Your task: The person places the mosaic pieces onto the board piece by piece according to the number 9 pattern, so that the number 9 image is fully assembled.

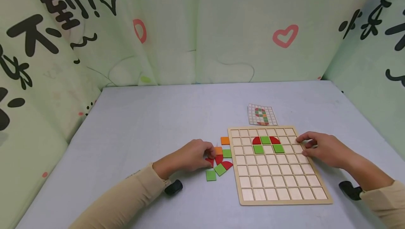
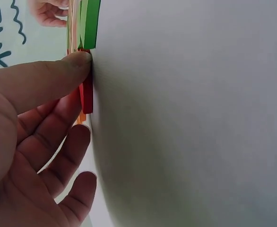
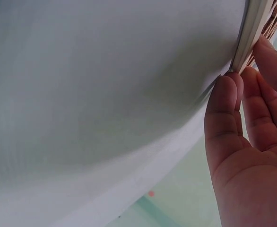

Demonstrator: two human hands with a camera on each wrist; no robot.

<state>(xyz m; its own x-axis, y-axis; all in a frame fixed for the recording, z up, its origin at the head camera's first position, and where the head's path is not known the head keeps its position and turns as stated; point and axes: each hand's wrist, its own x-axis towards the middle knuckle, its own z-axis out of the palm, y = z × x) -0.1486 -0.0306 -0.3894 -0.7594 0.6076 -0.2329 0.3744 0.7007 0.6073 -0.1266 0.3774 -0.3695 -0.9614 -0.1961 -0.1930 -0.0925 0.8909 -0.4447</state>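
Note:
My left hand [image 1: 193, 155] pinches a red quarter-round tile [image 2: 87, 90] between thumb and fingers, low over the table. Around it lie loose tiles: orange squares [image 1: 225, 140], green squares [image 1: 211, 175] and other red quarter-round ones [image 1: 227, 165]. On the right stands a wooden grid board [image 1: 281, 202], lying flat. Near its top sit two red quarter-rounds [image 1: 256, 141] with a green square [image 1: 265, 140] between them, and two green squares [image 1: 278, 148] in the row below. My right hand [image 1: 329, 149] holds the board's right edge, thumb and fingertips against the rim.
Behind the board lies a small pattern card [image 1: 262, 115] showing a coloured grid figure. The white table [image 1: 164, 116] reaches back to a pale green printed curtain [image 1: 221, 28]. A black wrist device [image 1: 173, 188] sits under the left wrist.

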